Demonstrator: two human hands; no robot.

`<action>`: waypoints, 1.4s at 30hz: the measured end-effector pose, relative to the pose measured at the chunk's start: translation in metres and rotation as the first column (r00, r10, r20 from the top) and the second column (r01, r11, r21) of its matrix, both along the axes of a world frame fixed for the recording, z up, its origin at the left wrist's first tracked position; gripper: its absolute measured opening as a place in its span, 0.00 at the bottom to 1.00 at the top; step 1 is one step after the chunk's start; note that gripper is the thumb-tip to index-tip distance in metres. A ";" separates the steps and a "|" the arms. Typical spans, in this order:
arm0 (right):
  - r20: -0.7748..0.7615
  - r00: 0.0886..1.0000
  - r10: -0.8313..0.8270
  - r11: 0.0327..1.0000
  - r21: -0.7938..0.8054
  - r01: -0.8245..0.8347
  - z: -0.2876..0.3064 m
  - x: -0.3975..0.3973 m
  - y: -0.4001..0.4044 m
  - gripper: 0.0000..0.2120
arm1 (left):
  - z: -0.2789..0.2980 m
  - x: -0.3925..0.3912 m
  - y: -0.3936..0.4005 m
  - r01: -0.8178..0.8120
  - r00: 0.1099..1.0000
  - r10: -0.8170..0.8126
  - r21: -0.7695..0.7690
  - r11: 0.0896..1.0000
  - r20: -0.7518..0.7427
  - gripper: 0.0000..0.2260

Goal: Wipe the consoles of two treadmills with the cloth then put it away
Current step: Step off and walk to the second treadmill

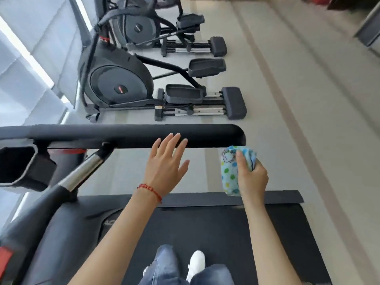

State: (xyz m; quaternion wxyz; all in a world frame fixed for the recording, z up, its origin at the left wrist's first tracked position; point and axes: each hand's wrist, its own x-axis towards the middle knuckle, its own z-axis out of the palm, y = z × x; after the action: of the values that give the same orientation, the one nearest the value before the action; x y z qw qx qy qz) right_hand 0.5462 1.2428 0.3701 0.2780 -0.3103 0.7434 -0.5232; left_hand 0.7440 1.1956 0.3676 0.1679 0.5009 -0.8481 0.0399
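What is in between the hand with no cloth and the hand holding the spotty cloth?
Nothing. In the head view, only bare grey floor shows between the open left hand and the right hand gripping the cloth. The black handrail runs just above.

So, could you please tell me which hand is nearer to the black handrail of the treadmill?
Left. The left hand reaches the black handrail with straight fingertips overlapping its near edge. The right hand holds the bunched cloth just below the rail's rounded end.
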 end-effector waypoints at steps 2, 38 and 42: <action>0.025 0.996 -0.087 0.996 0.008 0.087 -0.003 -0.030 0.013 0.13 | -0.002 -0.035 -0.003 0.074 0.997 -0.074 0.024 0.997 0.011 0.23; 0.148 0.232 -0.961 0.261 0.222 0.939 -0.058 -0.322 0.172 0.09 | -0.073 -0.501 0.004 0.940 0.328 -0.944 0.106 0.326 -0.010 0.22; 0.126 0.217 -0.968 0.242 0.240 0.940 -0.070 -0.378 0.197 0.15 | -0.080 -0.561 0.029 0.946 0.296 -0.955 0.134 0.296 0.027 0.22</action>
State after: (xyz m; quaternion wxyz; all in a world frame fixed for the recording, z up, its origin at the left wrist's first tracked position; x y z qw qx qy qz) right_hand 0.1678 1.4398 0.3003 0.0058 0.2954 0.7630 -0.5749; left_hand 0.1832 1.2243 0.2874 0.0927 -0.0932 -0.9880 -0.0810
